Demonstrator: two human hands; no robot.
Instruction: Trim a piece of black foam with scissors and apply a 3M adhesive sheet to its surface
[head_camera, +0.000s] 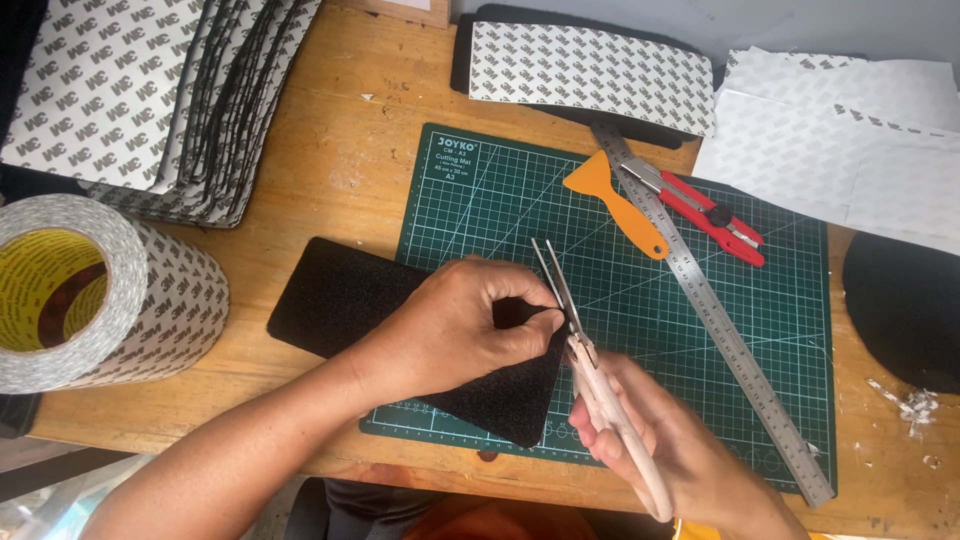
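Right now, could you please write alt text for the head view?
A left hand pinches the edge of a black foam sheet while the right hand works open scissors at it, over a green cutting mat holding a steel ruler.

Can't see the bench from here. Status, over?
Left hand pinching black foam sheet. Right hand holding scissors, blades open at its edge. Nothing blocking.
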